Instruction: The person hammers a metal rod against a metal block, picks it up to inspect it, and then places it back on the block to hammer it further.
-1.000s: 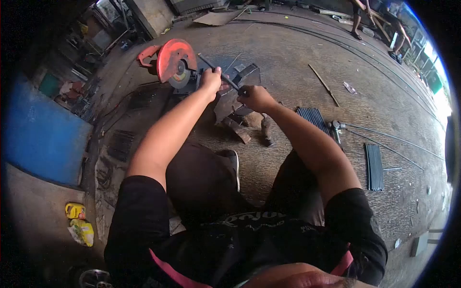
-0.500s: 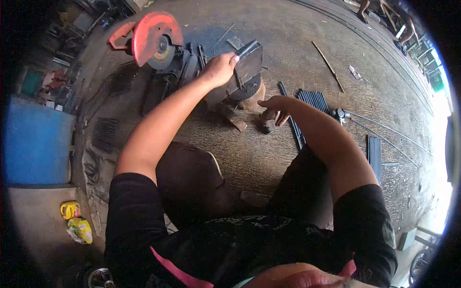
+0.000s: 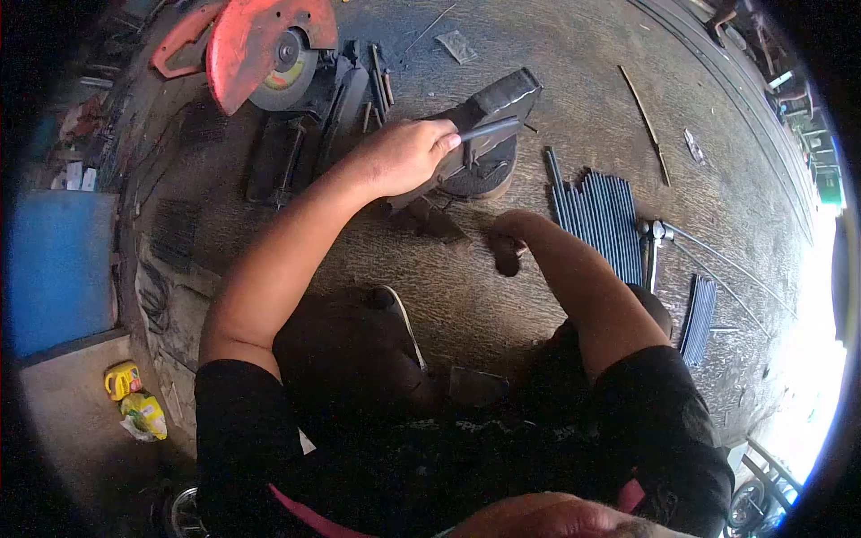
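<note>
My left hand (image 3: 414,154) is closed around a short dark metal rod (image 3: 491,129). The rod's free end points right, over a dark angular steel block (image 3: 507,92) that stands on a round base (image 3: 484,182). Lower and to the right, my right hand (image 3: 515,229) is closed on a hammer, whose dark blunt head (image 3: 507,260) shows below the fingers; its handle is hidden. The hammer is apart from the rod. Beside the right forearm lies a row of dark metal rods (image 3: 601,215) on the ground.
A red cut-off saw (image 3: 256,54) stands at the upper left. A smaller rod bundle (image 3: 698,318) and a thin stick (image 3: 644,125) lie to the right. A metal clamp-like fitting (image 3: 657,230) with long bars sits by the rods. A blue panel (image 3: 63,269) is at left.
The view has shifted, and more of the rod row shows. The rod in my left hand has turned from slanting upward to lying flatter. My right hand has dropped slightly with the hammer.
</note>
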A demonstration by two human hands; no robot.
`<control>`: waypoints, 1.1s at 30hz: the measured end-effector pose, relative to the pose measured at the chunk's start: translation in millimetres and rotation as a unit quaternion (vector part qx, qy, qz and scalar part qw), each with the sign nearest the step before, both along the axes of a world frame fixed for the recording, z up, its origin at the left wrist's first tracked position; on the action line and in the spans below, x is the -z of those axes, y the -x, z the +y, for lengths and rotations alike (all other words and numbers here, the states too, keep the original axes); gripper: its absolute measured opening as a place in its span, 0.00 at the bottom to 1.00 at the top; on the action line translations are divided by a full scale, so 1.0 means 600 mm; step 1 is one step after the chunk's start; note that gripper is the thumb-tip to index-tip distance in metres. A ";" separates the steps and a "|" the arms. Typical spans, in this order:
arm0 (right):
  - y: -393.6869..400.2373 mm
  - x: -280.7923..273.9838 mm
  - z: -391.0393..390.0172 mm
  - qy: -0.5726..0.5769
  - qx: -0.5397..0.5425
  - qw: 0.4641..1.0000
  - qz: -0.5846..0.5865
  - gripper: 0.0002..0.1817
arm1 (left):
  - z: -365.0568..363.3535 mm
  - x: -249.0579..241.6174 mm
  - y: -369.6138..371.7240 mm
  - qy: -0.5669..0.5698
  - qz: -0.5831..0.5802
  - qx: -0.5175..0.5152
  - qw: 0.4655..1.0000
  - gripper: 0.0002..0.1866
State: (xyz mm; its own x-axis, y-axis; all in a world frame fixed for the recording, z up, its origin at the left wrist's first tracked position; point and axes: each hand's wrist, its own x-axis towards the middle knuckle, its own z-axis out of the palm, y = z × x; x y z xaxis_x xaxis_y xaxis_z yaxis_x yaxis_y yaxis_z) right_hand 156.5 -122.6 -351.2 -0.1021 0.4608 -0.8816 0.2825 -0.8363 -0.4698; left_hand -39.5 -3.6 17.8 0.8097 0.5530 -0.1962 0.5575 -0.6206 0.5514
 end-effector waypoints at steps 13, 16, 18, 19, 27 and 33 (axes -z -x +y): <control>-0.135 -0.041 -0.026 -0.151 0.072 0.981 -0.093 0.12 | 0.016 0.037 -0.033 -0.101 -0.015 -0.021 0.995 0.20; -0.161 -0.094 -0.031 -0.342 0.101 0.934 -0.011 0.11 | 0.012 0.049 -0.036 -0.104 -0.001 -0.032 0.994 0.18; -0.163 -0.182 -0.056 -0.477 0.030 0.875 -0.081 0.10 | 0.010 0.046 -0.035 -0.100 -0.015 -0.033 0.994 0.17; -0.156 -0.264 -0.079 -0.592 -0.043 0.792 -0.144 0.09 | 0.010 0.045 -0.035 -0.091 -0.024 -0.034 0.995 0.16; -0.019 -0.748 -0.077 -0.502 0.252 0.827 0.004 0.13 | 0.039 0.032 -0.043 -0.088 -0.004 -0.010 0.996 0.17; -0.002 -0.717 -0.030 -0.454 0.268 0.850 0.024 0.22 | 0.016 0.013 -0.057 -0.110 0.060 -0.033 0.992 0.18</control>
